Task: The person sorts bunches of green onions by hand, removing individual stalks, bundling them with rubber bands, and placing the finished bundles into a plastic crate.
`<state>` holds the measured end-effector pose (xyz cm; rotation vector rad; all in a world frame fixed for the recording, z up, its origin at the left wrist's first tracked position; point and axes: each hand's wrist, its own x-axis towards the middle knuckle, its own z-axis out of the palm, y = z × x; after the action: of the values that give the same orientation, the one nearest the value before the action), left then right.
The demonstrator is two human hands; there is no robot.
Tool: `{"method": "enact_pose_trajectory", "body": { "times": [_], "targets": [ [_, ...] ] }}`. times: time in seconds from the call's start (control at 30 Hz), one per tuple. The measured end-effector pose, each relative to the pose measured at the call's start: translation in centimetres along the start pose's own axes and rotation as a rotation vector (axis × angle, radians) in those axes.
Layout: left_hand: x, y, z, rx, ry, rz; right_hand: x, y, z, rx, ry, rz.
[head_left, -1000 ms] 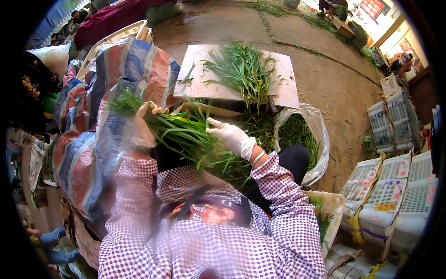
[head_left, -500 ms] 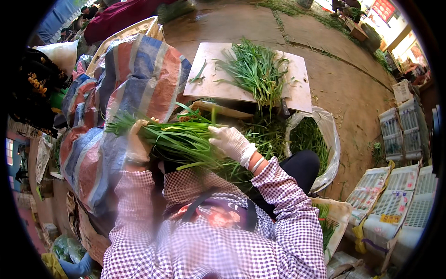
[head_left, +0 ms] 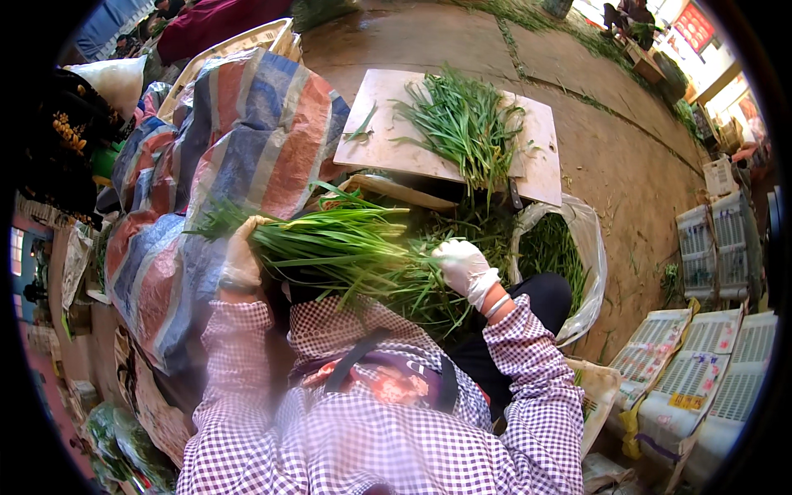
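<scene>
A long bunch of green leafy stalks (head_left: 338, 243) lies crosswise in front of my chest. My left hand (head_left: 241, 256), in a white glove, is closed around its left end. My right hand (head_left: 464, 266), also gloved in white, grips the stalks further right, where they spread into loose leaves. Beyond my hands a pale wooden board (head_left: 388, 140) carries another heap of the same greens (head_left: 462, 124). My checked sleeves come up from the lower edge.
A striped blue, orange and white tarp (head_left: 223, 165) covers a mound on the left. A clear plastic bag (head_left: 582, 256) with greens in it sits at the right. Stacked white cartons (head_left: 701, 371) stand at the far right. Bare concrete floor (head_left: 627, 190) lies beyond the board.
The bunch has swung from slanted to nearly level and shifted right. My right hand slid along it to the right; my left hand stays closed on the left end.
</scene>
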<state>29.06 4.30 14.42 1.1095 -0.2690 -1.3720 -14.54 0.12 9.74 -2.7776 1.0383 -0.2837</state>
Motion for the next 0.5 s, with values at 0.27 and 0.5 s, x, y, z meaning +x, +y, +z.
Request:
{"method": "enact_pose_trajectory", "body": {
  "times": [0.27,0.5],
  "targets": [
    [-0.4,0.1,-0.3,-0.078,-0.048,0.003,-2.6,0.8,-0.5,-0.130,-0.054,0.406],
    [-0.2,-0.2,0.2,-0.120,-0.071,-0.060,2.9,-8.1,-2.5,-0.104,0.319,-0.251]
  ]
}}
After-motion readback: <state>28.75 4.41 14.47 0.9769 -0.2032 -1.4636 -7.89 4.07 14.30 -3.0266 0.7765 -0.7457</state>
